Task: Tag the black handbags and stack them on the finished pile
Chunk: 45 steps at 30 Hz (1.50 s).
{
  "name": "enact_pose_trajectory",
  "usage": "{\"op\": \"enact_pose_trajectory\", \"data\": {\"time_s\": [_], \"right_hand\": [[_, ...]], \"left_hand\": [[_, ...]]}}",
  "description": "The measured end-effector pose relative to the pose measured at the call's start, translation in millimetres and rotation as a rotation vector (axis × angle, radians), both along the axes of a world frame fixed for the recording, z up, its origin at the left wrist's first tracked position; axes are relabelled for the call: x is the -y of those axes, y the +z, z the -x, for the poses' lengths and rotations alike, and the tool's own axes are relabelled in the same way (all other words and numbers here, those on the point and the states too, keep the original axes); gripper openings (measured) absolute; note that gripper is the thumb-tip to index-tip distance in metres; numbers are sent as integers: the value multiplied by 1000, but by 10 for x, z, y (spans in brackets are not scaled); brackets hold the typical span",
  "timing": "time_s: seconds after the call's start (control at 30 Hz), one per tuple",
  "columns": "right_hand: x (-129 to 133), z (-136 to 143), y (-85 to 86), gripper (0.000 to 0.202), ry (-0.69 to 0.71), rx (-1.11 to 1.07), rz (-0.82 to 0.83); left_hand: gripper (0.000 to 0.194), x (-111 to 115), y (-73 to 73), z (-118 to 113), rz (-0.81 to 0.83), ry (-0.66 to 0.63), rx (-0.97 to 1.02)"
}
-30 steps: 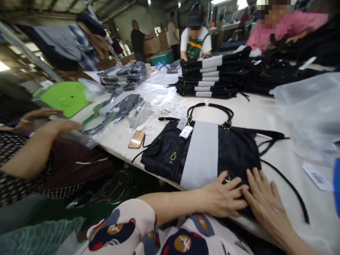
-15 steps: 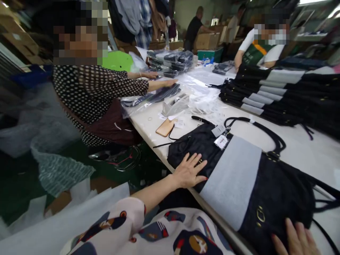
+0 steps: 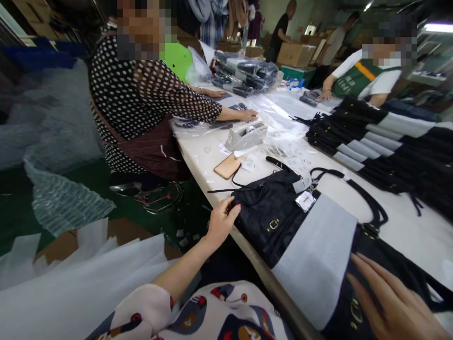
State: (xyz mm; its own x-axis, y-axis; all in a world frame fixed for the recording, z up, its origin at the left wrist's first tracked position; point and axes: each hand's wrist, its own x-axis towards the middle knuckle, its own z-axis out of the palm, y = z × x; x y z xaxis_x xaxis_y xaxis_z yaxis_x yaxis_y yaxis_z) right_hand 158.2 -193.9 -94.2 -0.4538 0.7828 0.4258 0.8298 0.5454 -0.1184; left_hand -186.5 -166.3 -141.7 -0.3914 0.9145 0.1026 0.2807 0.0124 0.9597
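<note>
A black handbag (image 3: 262,224) lies flat along the table's near edge, with a band of light grey wrapping (image 3: 316,259) around its middle. White tags (image 3: 305,200) hang near its top, and its handles (image 3: 368,193) spread over the table. At the bag's left end, my left hand (image 3: 220,222) has its thumb and curled fingers closed on the black edge. My right hand (image 3: 392,295) rests over the bag's right part, fingers stretched out, close to a gold buckle. Its far fingertips reach the border of the grey wrapping.
A gold phone (image 3: 228,165) and a tape dispenser (image 3: 246,136) lie beyond the bag. Stacked black bags (image 3: 385,141) stand at the right. A co-worker in a dotted top (image 3: 152,89) handles plastic-wrapped goods at the left. White sheets (image 3: 88,278) are piled low left.
My left hand has gone from lying spread on the bag to its left edge, fingers now curled. My right hand has moved up the bag towards the grey wrapping.
</note>
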Motion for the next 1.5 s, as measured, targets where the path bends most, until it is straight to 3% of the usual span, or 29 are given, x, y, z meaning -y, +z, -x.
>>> {"op": "enact_pose_trajectory", "data": {"time_s": [0.07,0.17,0.23,0.33,0.47,0.6,0.8,0.93,1.03,1.1,1.17,1.23,1.33,1.43,1.5], "right_hand": [[-410,532,146,41,175,51,24],[-960,1326,99,41,381,152,105],[-1213,1701,-44,44,386,254,162],[-1426,1938,-217,33,361,357,228],[-1525,1851,-171,20,394,184,161],[-1538,1707,29,17,411,-59,51],[-1555,1631,232,16,416,-165,6],[-1531,1641,287,17,375,-242,-6],[-1471,1660,290,21,399,-300,0],[-1430,1655,290,23,406,-326,10],[-1401,1634,293,23,396,-342,13],[-1386,1614,300,23,386,-349,16],[-1375,1619,308,22,398,-336,41],[-1365,1657,312,22,419,-283,77],[-1361,1683,315,22,423,-258,90]], "left_hand": [[34,-6,-45,-22,-17,46,141],[32,-35,-134,-1,-9,70,303],[27,-67,-188,32,9,66,321],[36,-125,-231,78,31,40,176],[55,-189,-222,104,33,-33,-21],[54,-221,-157,123,-48,-163,-82],[58,-282,44,255,-112,-354,-124],[63,-375,143,355,26,-654,164],[61,-478,123,384,235,-973,464],[61,-544,73,371,292,-1129,707],[59,-602,22,335,256,-1134,936],[54,-666,-6,280,224,-1047,1020],[45,-820,10,167,303,-1083,822],[64,-1030,64,41,301,-1205,539],[70,-1142,93,-22,246,-1205,423]]}}
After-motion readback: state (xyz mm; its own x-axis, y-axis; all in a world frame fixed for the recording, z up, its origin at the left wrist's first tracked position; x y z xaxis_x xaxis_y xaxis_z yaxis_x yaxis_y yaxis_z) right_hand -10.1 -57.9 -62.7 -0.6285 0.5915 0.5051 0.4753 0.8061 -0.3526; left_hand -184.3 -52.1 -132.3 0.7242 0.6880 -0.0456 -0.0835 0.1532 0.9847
